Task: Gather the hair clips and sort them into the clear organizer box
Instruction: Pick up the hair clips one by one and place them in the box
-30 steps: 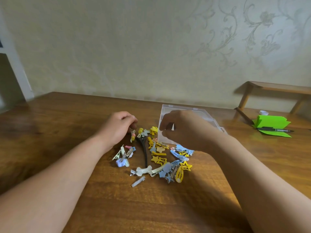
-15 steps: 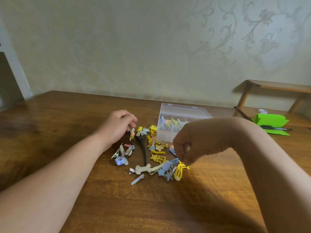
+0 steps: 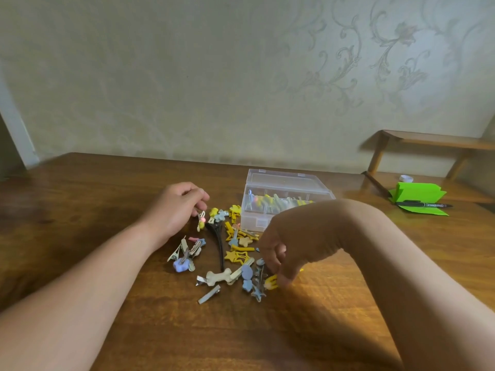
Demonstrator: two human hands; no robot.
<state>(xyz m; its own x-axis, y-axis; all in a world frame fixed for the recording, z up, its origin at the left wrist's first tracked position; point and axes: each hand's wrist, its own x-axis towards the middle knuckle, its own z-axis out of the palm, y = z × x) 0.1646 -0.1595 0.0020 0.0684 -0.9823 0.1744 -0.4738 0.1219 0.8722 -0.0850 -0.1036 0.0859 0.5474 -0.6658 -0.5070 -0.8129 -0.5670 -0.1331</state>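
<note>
Left hand (image 3: 174, 207) pinching pink-yellow clip (image 3: 201, 220), right hand (image 3: 289, 245) pinching yellow clip (image 3: 271, 281)

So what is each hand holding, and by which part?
The left hand pinches the pink-and-yellow clip by its top end. The right hand touches the yellow clip at its edge; grip cannot be told.

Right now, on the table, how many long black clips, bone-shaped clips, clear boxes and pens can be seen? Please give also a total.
long black clip: 1
bone-shaped clip: 1
clear organizer box: 1
pen: 1
Total: 4
</note>
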